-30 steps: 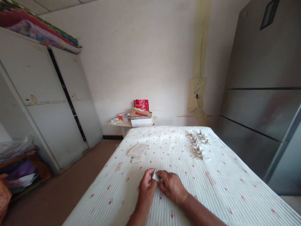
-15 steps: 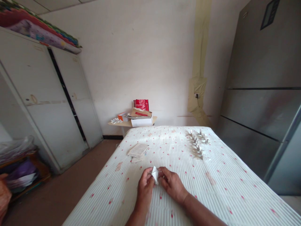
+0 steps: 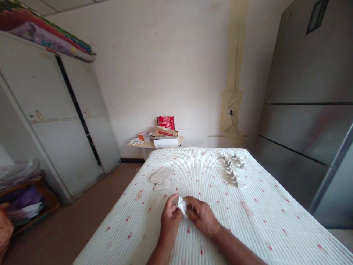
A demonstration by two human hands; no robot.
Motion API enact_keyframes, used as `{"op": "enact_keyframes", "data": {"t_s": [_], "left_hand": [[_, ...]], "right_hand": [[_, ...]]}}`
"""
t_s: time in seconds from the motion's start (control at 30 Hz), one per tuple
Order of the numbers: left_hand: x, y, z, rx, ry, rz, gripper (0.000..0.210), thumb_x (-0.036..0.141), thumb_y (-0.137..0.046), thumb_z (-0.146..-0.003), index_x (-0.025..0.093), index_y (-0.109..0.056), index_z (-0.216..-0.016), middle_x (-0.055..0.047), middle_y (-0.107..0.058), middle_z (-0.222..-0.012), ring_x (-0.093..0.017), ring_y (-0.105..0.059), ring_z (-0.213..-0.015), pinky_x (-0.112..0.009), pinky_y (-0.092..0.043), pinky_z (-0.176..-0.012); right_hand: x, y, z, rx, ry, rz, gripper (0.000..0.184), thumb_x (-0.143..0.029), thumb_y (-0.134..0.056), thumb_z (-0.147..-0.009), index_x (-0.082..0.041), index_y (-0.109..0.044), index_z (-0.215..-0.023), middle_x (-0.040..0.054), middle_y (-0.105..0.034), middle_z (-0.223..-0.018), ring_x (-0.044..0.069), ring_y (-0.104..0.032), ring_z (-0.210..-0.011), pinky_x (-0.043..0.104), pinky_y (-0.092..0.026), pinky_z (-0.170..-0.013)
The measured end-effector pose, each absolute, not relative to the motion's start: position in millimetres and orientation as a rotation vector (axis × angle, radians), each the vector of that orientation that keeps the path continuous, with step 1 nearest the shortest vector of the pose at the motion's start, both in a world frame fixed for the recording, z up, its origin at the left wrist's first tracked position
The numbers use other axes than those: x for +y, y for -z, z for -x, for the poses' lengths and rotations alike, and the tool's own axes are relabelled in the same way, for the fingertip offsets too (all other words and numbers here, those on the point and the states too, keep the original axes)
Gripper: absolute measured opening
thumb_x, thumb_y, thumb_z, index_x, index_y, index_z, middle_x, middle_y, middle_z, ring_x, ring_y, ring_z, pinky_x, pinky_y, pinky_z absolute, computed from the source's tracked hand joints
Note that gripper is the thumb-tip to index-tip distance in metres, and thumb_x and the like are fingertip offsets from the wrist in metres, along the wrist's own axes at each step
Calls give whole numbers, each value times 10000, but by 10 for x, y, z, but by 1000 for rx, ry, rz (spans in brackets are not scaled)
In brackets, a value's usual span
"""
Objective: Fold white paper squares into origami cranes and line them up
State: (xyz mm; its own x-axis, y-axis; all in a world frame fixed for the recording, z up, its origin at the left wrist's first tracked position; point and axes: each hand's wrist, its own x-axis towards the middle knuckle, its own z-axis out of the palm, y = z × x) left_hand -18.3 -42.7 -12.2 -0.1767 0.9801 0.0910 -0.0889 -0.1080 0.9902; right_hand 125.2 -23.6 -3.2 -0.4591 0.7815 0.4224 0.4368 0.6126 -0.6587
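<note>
A small folded piece of paper point(image 3: 182, 207) is held between both hands, just above the covered table point(image 3: 217, 228). My left hand point(image 3: 170, 215) pinches its left side with thumb and fingers. From the right, my right hand point(image 3: 202, 215) grips the other side, its fingertips partly hidden. Beyond the left hand lies a stack of printed paper sheets point(image 3: 162, 176). Several small folded paper pieces point(image 3: 230, 167) stand in rows on the far right part of the table.
Behind the table, a side stand point(image 3: 147, 145) carries a white box point(image 3: 166, 142), a red bag point(image 3: 166, 122) and a pile of small white pieces point(image 3: 136, 141). A grey fridge point(image 3: 306, 121) stands right; a cabinet point(image 3: 55, 117) stands left.
The folded paper has turned slightly between my fingers, and its lower point now leans further right. My left index finger has lifted a little. The stack and the rows have not moved.
</note>
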Motion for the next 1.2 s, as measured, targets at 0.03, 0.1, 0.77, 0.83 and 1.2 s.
{"op": "enact_keyframes", "data": {"t_s": [0.03,0.1,0.77,0.83,1.2], "left_hand": [[-431,123,181,1216,-1461,-1120,500,265,-583,-650,148,-472,-1124,25,-598,-623,-83,-436,-454,-190,-348,-473],[-438,136,180,1230,-1480,-1128,494,270,-588,-649,154,-484,-1117,32,-585,-609,-88,-441,-462,-193,-346,-478],[-423,130,237,1288,-1485,-1064,364,268,-645,-588,119,-696,-917,1,-625,-605,-111,-475,-510,-219,-378,-513],[-423,122,236,1284,-1486,-1034,381,278,-661,-568,120,-698,-913,-15,-654,-649,-127,-508,-547,-227,-395,-538],[-445,116,241,1302,-1532,-1015,365,347,-707,-562,122,-697,-849,-42,-673,-688,-165,-574,-631,-250,-435,-611]], "right_hand": [[-233,36,-1254,-2107,-609,956,405,-99,-438,-759,-216,-512,-1139,10,-632,-844,135,-596,-750,226,-447,-707],[-228,40,-1258,-2089,-600,959,404,-83,-441,-746,-218,-520,-1119,16,-626,-861,138,-594,-764,231,-450,-713],[-203,43,-1263,-1955,-783,762,399,-1,-427,-700,-204,-596,-998,26,-604,-919,132,-570,-818,239,-446,-742],[-206,36,-1258,-1926,-872,775,342,-25,-435,-712,-196,-607,-952,9,-607,-856,127,-562,-772,229,-440,-708],[-218,-10,-1213,-1597,-1310,694,214,-146,-502,-668,-191,-581,-862,-24,-567,-706,105,-505,-597,222,-392,-577]]}}
